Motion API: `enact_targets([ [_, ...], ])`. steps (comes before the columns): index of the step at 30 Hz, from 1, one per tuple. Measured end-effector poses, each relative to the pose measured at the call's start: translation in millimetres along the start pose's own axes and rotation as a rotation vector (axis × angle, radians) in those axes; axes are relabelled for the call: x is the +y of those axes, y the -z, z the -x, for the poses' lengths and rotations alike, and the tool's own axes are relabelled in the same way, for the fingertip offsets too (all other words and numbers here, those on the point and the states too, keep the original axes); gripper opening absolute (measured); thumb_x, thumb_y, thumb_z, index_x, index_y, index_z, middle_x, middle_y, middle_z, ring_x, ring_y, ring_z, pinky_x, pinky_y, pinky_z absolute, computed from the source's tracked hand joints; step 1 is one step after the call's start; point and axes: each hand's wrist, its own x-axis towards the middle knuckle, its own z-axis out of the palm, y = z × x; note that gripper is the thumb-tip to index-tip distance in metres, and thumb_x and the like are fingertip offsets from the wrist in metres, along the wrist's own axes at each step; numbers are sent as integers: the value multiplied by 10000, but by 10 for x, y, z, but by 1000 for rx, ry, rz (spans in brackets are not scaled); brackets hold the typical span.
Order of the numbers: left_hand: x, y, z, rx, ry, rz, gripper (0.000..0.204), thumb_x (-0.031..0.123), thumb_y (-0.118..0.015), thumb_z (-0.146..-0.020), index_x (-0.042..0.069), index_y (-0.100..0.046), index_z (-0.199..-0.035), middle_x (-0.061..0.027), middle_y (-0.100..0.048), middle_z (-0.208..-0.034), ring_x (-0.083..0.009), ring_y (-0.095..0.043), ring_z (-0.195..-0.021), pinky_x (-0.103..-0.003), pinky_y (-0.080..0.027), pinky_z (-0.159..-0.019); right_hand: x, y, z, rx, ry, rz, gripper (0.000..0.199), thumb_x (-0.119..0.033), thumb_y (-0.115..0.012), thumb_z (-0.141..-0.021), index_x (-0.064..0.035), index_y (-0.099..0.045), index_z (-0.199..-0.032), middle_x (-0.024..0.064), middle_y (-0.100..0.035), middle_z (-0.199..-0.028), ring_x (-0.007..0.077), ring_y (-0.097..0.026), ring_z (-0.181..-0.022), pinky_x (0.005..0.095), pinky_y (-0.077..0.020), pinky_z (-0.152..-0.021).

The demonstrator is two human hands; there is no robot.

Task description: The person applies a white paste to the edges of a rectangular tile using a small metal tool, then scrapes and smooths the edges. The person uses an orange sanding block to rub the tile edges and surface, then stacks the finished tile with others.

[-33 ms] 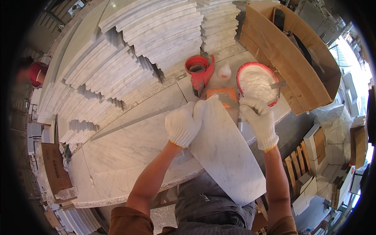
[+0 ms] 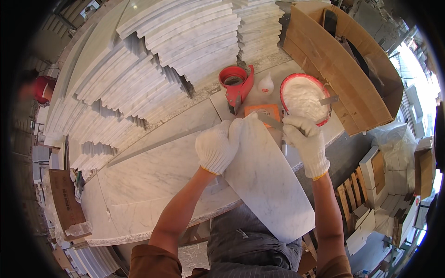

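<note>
My left hand, in a white knit glove, is closed on the upper left edge of a long white marble slab. The slab slants toward me, its near end in front of my dark apron. My right hand, gloved too, pinches a flat metal scraper, its blade reaching the slab's far end, where a small white dab shows. Fingers hide the scraper's grip end. Beyond my right hand stands a red-rimmed tub of white paste with another flat blade resting across its rim.
A red tape dispenser, a small white squeeze bottle, an orange packet and a marker lie on the stone worktop. Stacked marble slabs line the back. An open cardboard box stands at far right.
</note>
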Motion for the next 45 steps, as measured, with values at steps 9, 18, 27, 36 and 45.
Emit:
enact_targets([
  [9, 9, 3, -6, -7, 6, -10, 357, 382, -561, -996, 119, -766, -869, -165, -669, -702, -357, -658, -633, -431, -479, -554, 9, 38, -9, -21, 128, 49, 207, -58, -674, -947, 18, -718, -1134, 9, -661, -845, 55, -593, -740, 232, -486, -666],
  [18, 9, 0, -8, -31, 31, -17, 357, 376, -549, -1000, 119, -753, -861, -159, -672, -721, -352, -661, -651, -431, -484, -562, 46, 56, -6, 120, 143, -28, 300, -54, -677, -939, 15, -685, -1230, -17, -642, -900, 46, -554, -765, 218, -472, -685],
  [27, 19, 24, 0, 23, -28, -43, 367, 398, -571, -1002, 126, -756, -840, -139, -680, -703, -335, -658, -616, -427, -489, -556, 350, 542, 411, -123, -165, -188, 262, -67, -602, -969, -2, -673, -1213, -13, -644, -882, 56, -541, -753, 228, -481, -725],
  [36, 24, -30, 13, 25, -14, -45, 370, 400, -575, -1008, 128, -747, -826, -141, -662, -676, -343, -644, -604, -437, -478, -546, 807, 1044, 1220, -310, -221, -27, 206, -14, -647, -926, 9, -704, -1123, 32, -694, -1117, 106, -634, -1037, 280, -501, -936],
  [45, -59, 31, 77, 212, -183, 76, 222, 293, -654, -974, 83, -725, -966, -160, -712, -871, -362, -674, -781, -441, -512, -669, 880, 735, 1385, -208, -41, 306, 142, -20, -668, -886, 10, -722, -1014, 33, -694, -914, 93, -603, -820, 264, -500, -749],
])
